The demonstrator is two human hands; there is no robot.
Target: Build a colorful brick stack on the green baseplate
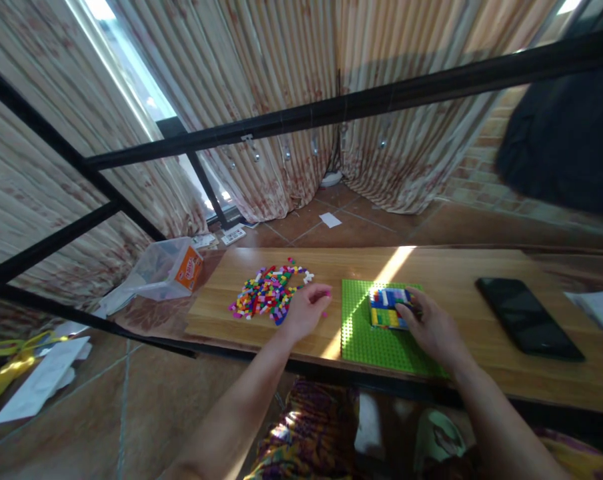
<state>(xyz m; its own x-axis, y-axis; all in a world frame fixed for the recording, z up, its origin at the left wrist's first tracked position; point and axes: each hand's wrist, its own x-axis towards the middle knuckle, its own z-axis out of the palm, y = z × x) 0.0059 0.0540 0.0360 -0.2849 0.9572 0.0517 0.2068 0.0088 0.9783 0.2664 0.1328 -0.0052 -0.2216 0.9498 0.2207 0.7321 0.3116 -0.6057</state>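
Note:
My left hand (pixel 305 311) is over the table, just right of a loose pile of small coloured toy bricks (pixel 266 293). Its thumb and fingertips pinch a small pink brick (pixel 327 293). A green studded baseplate (pixel 366 343) lies to the right of that hand. On it sits a flat, multicoloured brick build (pixel 385 317), with blue, white and yellow parts showing. My right hand (pixel 435 328) grips the build's right edge, thumb on top and fingers at the far side. Part of the build is hidden under that hand.
A black phone (pixel 526 317) lies on the wooden table (pixel 451 267), right of the baseplate. A clear plastic box (pixel 164 270) with an orange label stands beyond the table's left end. Black metal bars (pixel 291 120) cross in front of the curtains.

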